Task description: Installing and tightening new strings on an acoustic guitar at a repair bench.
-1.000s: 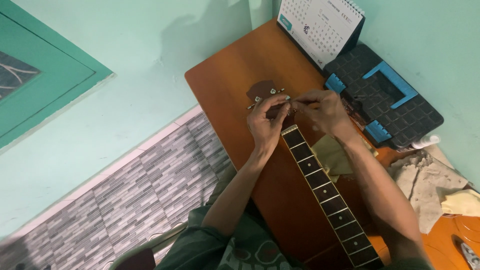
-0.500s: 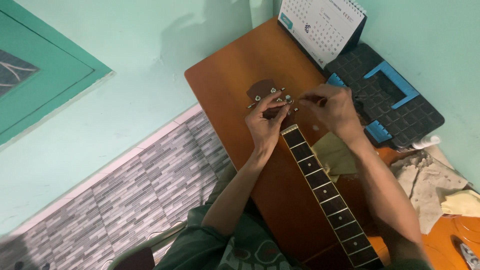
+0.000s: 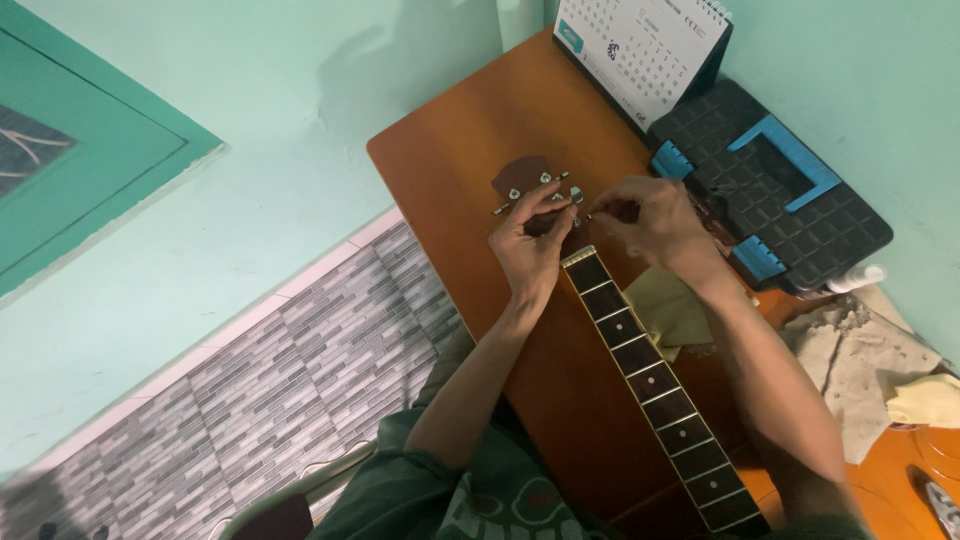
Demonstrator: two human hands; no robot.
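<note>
Hands at frame center: I've got my left hand (image 3: 530, 250) pinched on the headstock (image 3: 528, 185), right hand (image 3: 655, 225) fingertips closed on a tuning peg (image 3: 581, 205), fretboard (image 3: 650, 385) running lower right.

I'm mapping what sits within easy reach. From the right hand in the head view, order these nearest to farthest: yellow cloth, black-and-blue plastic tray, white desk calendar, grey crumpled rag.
From the right hand:
1. Yellow cloth, just below the hand, beside the dark fretboard neck.
2. Black-and-blue plastic tray, to its right.
3. White desk calendar, up at the table's far end.
4. Grey crumpled rag, lower right.
</note>
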